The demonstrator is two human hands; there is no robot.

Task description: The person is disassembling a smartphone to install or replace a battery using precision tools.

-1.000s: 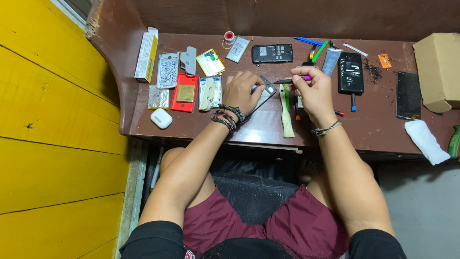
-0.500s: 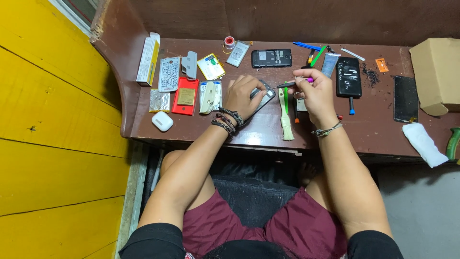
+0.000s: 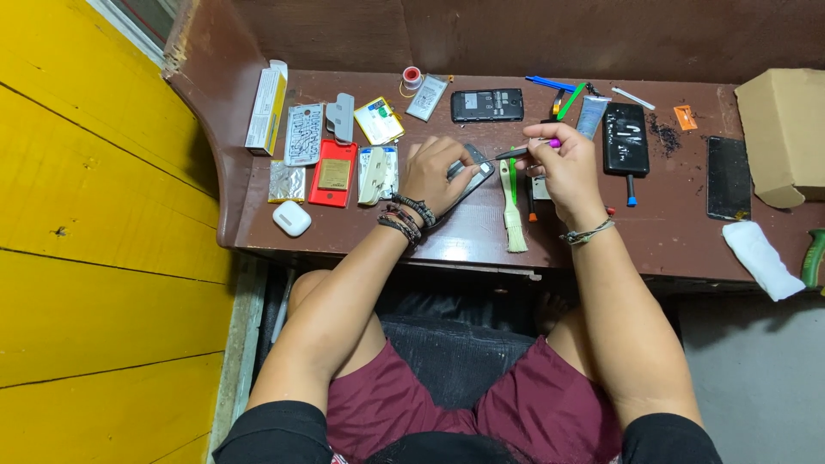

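My left hand (image 3: 436, 172) presses down on a dark phone (image 3: 472, 171) lying at an angle on the brown desk (image 3: 464, 228). My right hand (image 3: 563, 163) grips a thin tool with a purple end (image 3: 526, 150), its dark tip pointing left toward the phone's upper corner. Between my hands a pale brush with a green handle (image 3: 513, 199) lies on the desk. Beaded bracelets circle my left wrist and a cord bracelet my right.
Phone parts line the desk's left: a yellow-white box (image 3: 265, 107), a red back cover (image 3: 333, 173), white earbud case (image 3: 291, 218). Black phones (image 3: 486, 105) (image 3: 625, 139), a dark screen (image 3: 729, 177), cardboard box (image 3: 784, 133) and white cloth (image 3: 761, 258) sit right. Yellow wall at left.
My right hand has shifted slightly, bringing the tool's tip closer to the phone. My left hand stays on the phone.
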